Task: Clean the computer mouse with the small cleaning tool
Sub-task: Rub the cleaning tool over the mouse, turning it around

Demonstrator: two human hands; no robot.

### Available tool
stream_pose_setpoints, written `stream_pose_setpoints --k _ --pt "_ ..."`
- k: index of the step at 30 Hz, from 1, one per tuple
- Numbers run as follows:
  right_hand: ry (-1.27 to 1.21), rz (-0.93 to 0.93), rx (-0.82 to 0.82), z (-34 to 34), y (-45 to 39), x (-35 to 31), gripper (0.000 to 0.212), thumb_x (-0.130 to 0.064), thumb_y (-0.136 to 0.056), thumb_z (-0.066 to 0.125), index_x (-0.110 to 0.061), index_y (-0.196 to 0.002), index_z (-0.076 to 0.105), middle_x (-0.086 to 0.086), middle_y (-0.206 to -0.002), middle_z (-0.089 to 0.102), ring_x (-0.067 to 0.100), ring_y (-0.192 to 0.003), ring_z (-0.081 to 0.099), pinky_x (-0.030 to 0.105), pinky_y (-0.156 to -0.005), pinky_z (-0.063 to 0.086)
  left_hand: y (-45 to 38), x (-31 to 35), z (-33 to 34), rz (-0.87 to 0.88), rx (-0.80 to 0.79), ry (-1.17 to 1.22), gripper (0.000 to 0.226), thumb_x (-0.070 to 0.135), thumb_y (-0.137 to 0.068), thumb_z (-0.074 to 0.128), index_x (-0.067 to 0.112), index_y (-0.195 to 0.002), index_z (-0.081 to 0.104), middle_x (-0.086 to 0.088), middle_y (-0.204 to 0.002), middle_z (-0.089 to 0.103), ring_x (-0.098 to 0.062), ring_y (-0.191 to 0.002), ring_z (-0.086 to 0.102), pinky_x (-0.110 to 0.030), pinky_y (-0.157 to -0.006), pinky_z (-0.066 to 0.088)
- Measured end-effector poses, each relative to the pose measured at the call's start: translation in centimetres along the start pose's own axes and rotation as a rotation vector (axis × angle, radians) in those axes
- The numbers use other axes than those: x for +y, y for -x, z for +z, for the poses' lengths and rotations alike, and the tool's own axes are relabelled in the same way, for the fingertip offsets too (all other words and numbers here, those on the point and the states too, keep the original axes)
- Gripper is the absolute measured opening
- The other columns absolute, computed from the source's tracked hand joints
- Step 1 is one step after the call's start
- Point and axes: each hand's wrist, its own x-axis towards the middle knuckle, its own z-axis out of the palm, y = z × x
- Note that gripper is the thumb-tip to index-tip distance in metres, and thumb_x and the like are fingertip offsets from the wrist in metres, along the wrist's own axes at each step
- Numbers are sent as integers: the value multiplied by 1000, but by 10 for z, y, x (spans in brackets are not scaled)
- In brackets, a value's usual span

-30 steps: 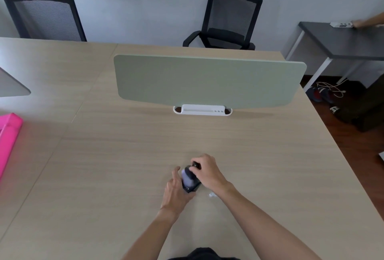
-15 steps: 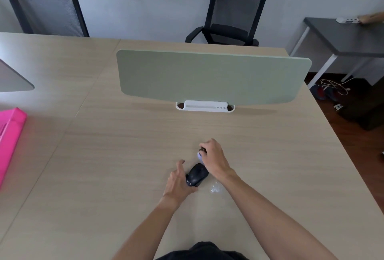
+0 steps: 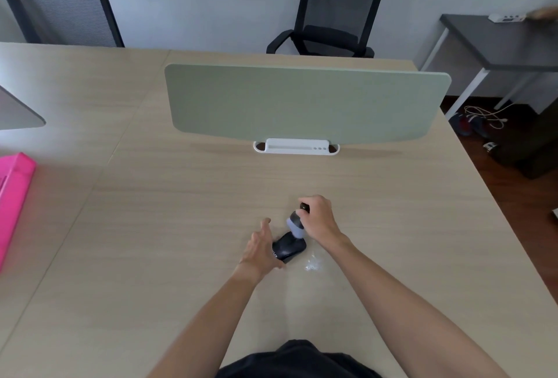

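Note:
A black computer mouse [image 3: 290,249] lies on the light wooden desk [image 3: 181,226], near its front middle. My left hand [image 3: 260,249] rests against the mouse's left side with the fingers stretched out, steadying it. My right hand [image 3: 317,220] grips a small cleaning tool [image 3: 296,223] with a black top and a blue-grey head. The tool's lower end touches the far end of the mouse.
A small crumpled clear wrapper [image 3: 312,264] lies just right of the mouse. A green divider screen [image 3: 302,102] on a white base [image 3: 296,146] crosses the desk behind. A pink box [image 3: 13,196] sits at the left edge. Two black chairs [image 3: 335,15] stand beyond.
My right hand drew the tool away past the mouse's far end, then brought it back onto that end. My left hand stayed at the mouse's side.

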Motion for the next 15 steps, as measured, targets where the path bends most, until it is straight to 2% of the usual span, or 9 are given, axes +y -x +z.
stream_pose_setpoints --k 1,2,3,4,7,10,12,13,15 --pt "-35 2 -9 2 -1 -1 15 5 -81 57 -1 -78 71 19 -68 58 29 -68 46 32 -69 42 0 1 0 -3 -10 9 119 15 -55 91 25 -145 14 -12 -120 59 -33 -115 52 -45 -92 52" --pt "-71 12 -32 2 -1 -5 20 3 -82 60 11 -99 67 15 -84 70 20 -78 55 26 -79 45 0 1 -1 -4 -20 19 119 12 -56 90 26 -145 12 -12 -122 58 -32 -116 51 -46 -93 51" --pt "-98 3 -72 4 -1 -7 25 1 -82 62 -2 -104 74 10 -96 74 13 -87 58 18 -83 42 1 2 -1 -5 -30 28 119 9 -57 89 25 -146 11 -12 -123 56 -33 -116 51 -46 -93 52" --pt "-107 -13 -129 5 0 -10 25 1 -82 63 -5 -104 75 7 -101 74 11 -92 59 16 -85 41 1 3 -2 -7 -37 34 119 6 -58 87 24 -147 10 -13 -125 55 -33 -116 51 -46 -92 52" --pt "-6 -65 -295 5 -4 -8 22 7 -83 61 -6 -96 74 11 -102 72 19 -93 63 21 -83 45 5 6 -1 -9 -33 33 118 4 -60 86 19 -149 9 -16 -123 51 -35 -115 51 -46 -90 53" --pt "151 -65 -326 -5 -10 3 26 12 -85 54 -5 -95 70 17 -106 64 24 -87 60 25 -71 48 7 8 0 4 -28 24 117 2 -62 84 14 -150 8 -16 -115 54 -34 -112 51 -47 -90 53" --pt "163 -61 -285 -10 -12 6 24 9 -84 56 -6 -95 70 15 -104 65 25 -89 61 29 -77 50 8 8 0 3 -28 30 116 2 -62 84 15 -149 9 -14 -111 53 -34 -110 51 -49 -90 52" --pt "122 -66 -255 -10 -11 5 22 8 -82 59 -7 -93 71 11 -100 67 22 -88 60 23 -77 48 8 9 -1 -4 -31 38 116 2 -61 84 16 -149 9 -15 -113 53 -34 -111 51 -48 -91 52" --pt "13 -60 -230 -9 -4 2 20 4 -77 64 -10 -88 74 1 -87 69 12 -78 59 6 -69 41 9 9 -2 -3 -27 61 114 2 -60 85 18 -146 12 -13 -118 54 -31 -108 51 -44 -89 53"
